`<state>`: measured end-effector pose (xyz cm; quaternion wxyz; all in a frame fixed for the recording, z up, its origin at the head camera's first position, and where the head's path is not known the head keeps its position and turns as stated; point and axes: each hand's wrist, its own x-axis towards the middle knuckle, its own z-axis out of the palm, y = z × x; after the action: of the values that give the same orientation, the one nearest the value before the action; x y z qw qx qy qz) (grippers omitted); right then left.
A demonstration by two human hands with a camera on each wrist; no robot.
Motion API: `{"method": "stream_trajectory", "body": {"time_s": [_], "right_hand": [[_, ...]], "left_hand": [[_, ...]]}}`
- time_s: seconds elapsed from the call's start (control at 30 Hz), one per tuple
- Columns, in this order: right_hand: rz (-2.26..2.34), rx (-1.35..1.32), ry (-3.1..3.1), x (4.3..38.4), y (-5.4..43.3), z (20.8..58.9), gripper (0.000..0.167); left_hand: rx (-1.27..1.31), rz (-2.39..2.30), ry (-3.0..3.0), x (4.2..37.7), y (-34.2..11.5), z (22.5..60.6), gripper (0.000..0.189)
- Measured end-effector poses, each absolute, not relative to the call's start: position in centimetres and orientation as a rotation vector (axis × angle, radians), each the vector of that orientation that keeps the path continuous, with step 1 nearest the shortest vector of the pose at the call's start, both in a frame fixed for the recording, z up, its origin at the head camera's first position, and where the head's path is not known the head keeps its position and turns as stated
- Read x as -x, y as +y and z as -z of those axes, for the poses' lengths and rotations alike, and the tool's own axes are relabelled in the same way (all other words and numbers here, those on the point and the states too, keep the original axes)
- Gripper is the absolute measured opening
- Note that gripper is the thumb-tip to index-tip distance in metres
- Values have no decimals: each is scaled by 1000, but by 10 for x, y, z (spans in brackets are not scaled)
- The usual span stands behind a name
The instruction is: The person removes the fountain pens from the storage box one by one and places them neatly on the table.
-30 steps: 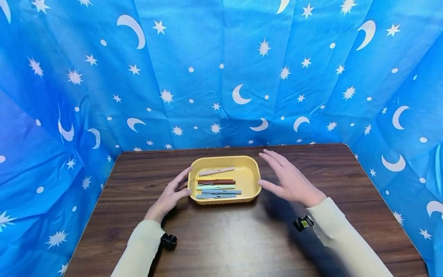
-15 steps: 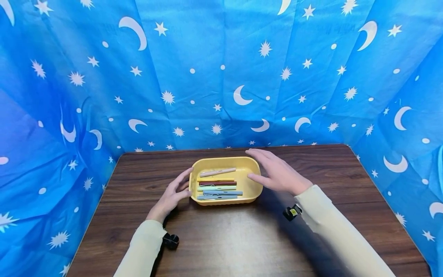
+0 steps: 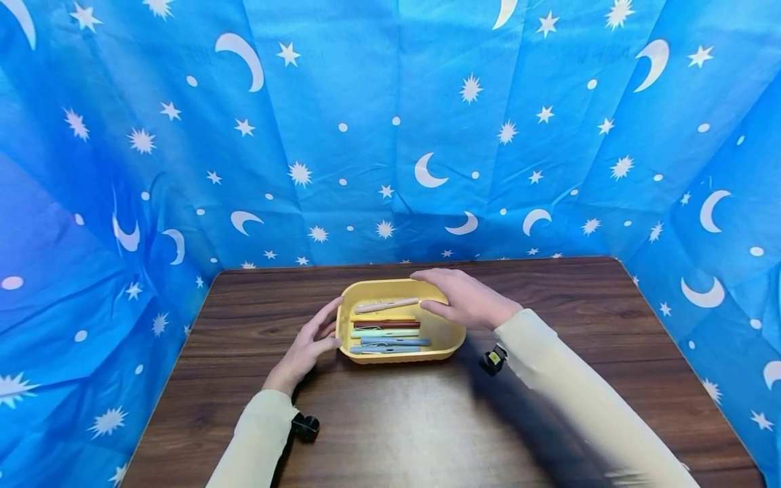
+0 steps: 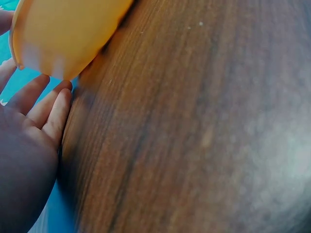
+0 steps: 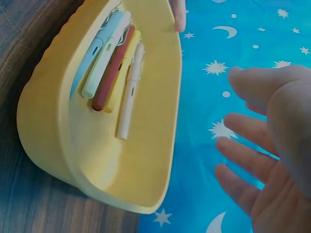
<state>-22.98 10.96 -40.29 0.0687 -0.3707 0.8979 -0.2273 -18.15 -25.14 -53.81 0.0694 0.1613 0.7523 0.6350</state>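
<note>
A yellow tray (image 3: 450, 339) with rounded corners stands on the table near its back edge. Several clipped pens lie side by side in its left part: a pale pink pen (image 3: 387, 306) farthest back, then a yellow pen (image 5: 123, 73), a dark red pen (image 5: 112, 73), a mint green pen (image 5: 104, 63) and blue pens (image 3: 396, 341) at the front. My left hand (image 3: 304, 349) rests on the tray's left end, its fingertips touching the outer wall. Above the tray's right end hovers my right hand (image 3: 470, 298), fingers extended and holding nothing; it hides the back right corner.
The dark wood table (image 3: 390, 420) stretches in front of and beside the tray. A blue cloth (image 3: 366, 135) with white moons and stars hangs behind and on both sides. Each wrist carries a small black camera (image 3: 493, 359).
My right hand has moved left, from beside the tray's right end to above it. My left hand stays at the tray's left end. The pens lie as before.
</note>
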Motion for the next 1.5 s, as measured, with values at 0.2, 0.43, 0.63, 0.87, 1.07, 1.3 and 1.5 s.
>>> {"method": "stream_trajectory", "body": {"time_s": [0.2,0.43,0.63,0.87,1.07,1.3,1.5], "right_hand": [[667,1139,2634,241,100,403,55],[647,1161,2577,252,89,407,50],[599,1171,2532,260,78,413,50],[550,1225,2497,270,70,423,52],[514,1222,2487,275,63,432,50],[478,1216,2490,276,59,439,48],[457,1180,2491,273,56,440,47]], "left_hand": [[-483,-1896,2305,184,-250,536,83],[-501,-1904,2290,183,-248,539,83],[-494,-1902,2303,179,-249,541,83],[-493,-1899,2311,179,-251,543,84],[-494,-1892,2316,178,-251,543,84],[-512,-1891,2325,179,-251,542,83],[-498,-1879,2337,179,-251,541,83]]}}
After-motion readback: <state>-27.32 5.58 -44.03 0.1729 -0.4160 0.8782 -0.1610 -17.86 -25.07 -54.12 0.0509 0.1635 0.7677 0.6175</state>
